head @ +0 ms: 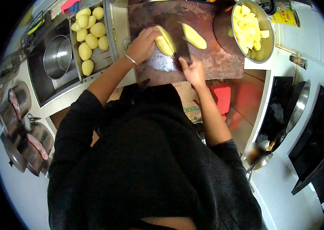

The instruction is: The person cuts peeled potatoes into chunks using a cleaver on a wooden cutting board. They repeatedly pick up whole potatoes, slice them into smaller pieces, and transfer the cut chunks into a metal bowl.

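Observation:
On a reddish-brown chopping board point(222, 67) lies a peeled potato point(164, 43) with a lengthwise cut line. The fingers of my left hand point(144, 43) hold its left side. My right hand point(193, 70) grips a wide-bladed cleaver point(182, 47), its blade motion-blurred just right of that potato. Beyond the blade lies a separate cut potato piece point(195, 36), touched by no hand. A steel bowl point(268, 51) at the board's right end holds many potato chunks point(246, 26). Several whole peeled potatoes point(91, 40) sit in a steel sink tray point(104, 60) left of the board.
A steel pot point(58, 57) stands in the sink at the left. A wok point(299, 103) is on the dark stove at the right. A yellow-labelled container point(287, 17) stands behind the bowl. Below the board are a red plastic object point(220, 97) and a cardboard box point(186, 95).

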Tool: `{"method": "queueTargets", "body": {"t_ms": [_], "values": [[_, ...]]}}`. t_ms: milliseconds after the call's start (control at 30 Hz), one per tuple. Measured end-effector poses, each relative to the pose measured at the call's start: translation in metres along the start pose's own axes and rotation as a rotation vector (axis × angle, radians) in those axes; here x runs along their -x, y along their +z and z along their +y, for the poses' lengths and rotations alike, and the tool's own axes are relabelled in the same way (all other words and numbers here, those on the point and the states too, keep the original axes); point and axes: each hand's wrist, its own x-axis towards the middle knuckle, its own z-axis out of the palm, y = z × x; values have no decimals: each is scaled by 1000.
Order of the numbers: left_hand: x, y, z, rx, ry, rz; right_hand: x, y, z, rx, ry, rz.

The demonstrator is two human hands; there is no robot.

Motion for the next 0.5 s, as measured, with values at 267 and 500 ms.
{"method": "queueTargets", "body": {"t_ms": [267,500], "values": [[-24,-10,-7,-252,-9,-345,37,-31,20,39,166,44],[21,16,35,-260,-345,-28,45,-19,-2,180,170,8]]}}
